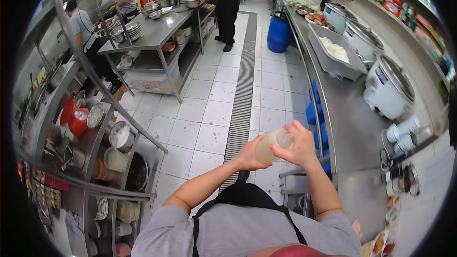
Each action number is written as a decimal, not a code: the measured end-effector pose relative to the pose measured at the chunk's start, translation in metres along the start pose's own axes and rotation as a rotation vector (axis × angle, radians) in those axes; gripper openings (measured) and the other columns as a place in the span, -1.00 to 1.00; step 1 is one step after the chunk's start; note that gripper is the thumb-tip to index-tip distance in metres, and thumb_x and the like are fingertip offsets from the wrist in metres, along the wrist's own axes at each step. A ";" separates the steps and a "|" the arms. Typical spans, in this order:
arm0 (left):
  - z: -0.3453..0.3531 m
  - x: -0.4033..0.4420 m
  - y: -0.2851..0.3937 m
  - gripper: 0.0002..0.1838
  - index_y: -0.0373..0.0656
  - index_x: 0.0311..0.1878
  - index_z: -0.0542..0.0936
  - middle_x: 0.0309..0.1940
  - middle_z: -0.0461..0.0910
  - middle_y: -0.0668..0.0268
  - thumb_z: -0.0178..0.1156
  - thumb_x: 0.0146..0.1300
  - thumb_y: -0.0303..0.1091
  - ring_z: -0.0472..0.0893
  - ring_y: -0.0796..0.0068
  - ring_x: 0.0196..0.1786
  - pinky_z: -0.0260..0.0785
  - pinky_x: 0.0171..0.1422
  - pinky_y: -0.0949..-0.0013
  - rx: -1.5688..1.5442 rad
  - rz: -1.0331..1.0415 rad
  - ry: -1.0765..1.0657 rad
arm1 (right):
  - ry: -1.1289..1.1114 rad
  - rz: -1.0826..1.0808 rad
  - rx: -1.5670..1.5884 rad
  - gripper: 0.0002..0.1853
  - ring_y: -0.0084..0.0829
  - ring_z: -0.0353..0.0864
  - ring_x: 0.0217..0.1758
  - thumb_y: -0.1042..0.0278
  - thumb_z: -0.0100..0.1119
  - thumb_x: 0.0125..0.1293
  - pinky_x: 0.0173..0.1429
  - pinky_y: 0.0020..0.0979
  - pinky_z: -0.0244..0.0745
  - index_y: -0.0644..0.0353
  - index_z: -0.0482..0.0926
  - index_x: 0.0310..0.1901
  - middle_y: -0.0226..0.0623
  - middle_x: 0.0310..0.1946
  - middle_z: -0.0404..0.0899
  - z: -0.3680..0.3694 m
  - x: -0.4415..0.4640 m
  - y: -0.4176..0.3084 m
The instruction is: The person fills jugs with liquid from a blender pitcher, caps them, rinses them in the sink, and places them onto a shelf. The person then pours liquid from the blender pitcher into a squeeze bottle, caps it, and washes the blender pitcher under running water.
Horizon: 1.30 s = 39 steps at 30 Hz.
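Observation:
A translucent, pale container (267,148) is held tilted in front of my body, over the tiled floor. My left hand (250,154) wraps round its lower left side. At its upper right end, my right hand (301,145) grips the clear, round top part (284,138); whether this is a lid or a second cup I cannot tell. What is inside the container is too blurred to make out.
A steel counter (354,135) with a grey tub (340,70) and rice cookers (388,85) runs along the right. Shelves (107,147) stand at the left. Beyond are a blue barrel (279,33), a steel table (159,33), a person in black (228,9) and other people.

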<state>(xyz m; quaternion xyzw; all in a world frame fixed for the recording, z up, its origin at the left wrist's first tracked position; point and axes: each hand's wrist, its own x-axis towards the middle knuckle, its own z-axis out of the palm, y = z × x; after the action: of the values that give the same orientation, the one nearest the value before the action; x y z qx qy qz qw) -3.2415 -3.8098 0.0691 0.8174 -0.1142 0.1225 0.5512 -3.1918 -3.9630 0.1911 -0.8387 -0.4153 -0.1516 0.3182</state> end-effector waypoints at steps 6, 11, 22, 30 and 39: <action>-0.082 0.122 -0.099 -0.24 -0.17 0.03 0.31 -0.27 0.53 0.16 0.40 -0.35 -0.24 0.55 0.32 -0.19 0.38 -0.11 0.33 0.001 -0.184 0.120 | -0.059 -0.232 0.150 -0.50 -0.29 0.42 -0.62 0.04 0.35 -0.35 -0.52 -0.37 0.38 0.27 0.50 -0.41 -0.28 -0.55 0.37 0.102 0.168 0.108; -0.161 0.220 -0.163 -0.24 -0.16 0.05 0.33 -0.17 0.51 0.26 0.38 -0.33 -0.23 0.51 0.39 -0.09 0.34 0.01 0.34 -0.146 -0.255 0.049 | -0.374 -0.565 0.351 -0.48 -0.30 0.43 -0.57 0.02 0.33 -0.33 -0.48 -0.38 0.39 0.20 0.47 -0.33 -0.31 -0.47 0.37 0.157 0.322 0.167; -0.307 0.610 -0.335 -0.25 -0.23 0.01 0.33 -0.16 0.49 0.24 0.39 -0.38 -0.29 0.48 0.39 -0.08 0.32 0.00 0.34 -0.075 -0.302 -0.205 | -0.491 -0.367 0.413 -0.40 -0.27 0.25 0.13 0.56 0.27 -0.17 0.17 -0.31 0.23 0.04 0.43 0.03 -0.30 0.10 0.30 0.196 0.641 0.415; -0.354 0.922 -0.499 -0.52 -0.23 -0.13 0.38 -0.25 0.48 0.30 0.32 -0.20 -0.49 0.48 0.50 -0.20 0.35 -0.12 0.40 -0.630 -0.213 0.228 | 0.032 0.712 0.512 -0.68 -0.50 0.51 -0.26 0.40 0.20 0.04 -0.19 -0.51 0.43 0.20 0.50 -0.11 -0.30 -0.20 0.53 0.246 0.693 0.664; -0.429 1.221 -0.608 -0.58 -0.22 -0.13 0.37 -0.28 0.45 0.32 0.25 -0.12 -0.58 0.47 0.50 -0.22 0.33 -0.12 0.44 -0.728 -0.168 0.443 | -0.215 0.403 0.377 -0.74 -0.31 0.55 -0.28 0.32 0.13 0.09 -0.19 -0.41 0.43 0.24 0.52 -0.19 -0.19 -0.27 0.54 0.352 1.006 0.843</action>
<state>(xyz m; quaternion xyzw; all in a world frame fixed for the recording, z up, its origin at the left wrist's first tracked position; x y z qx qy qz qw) -1.9256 -3.2519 0.0917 0.5300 0.0382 0.2014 0.8229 -1.9138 -3.5090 0.1040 -0.8415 -0.2926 0.0841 0.4463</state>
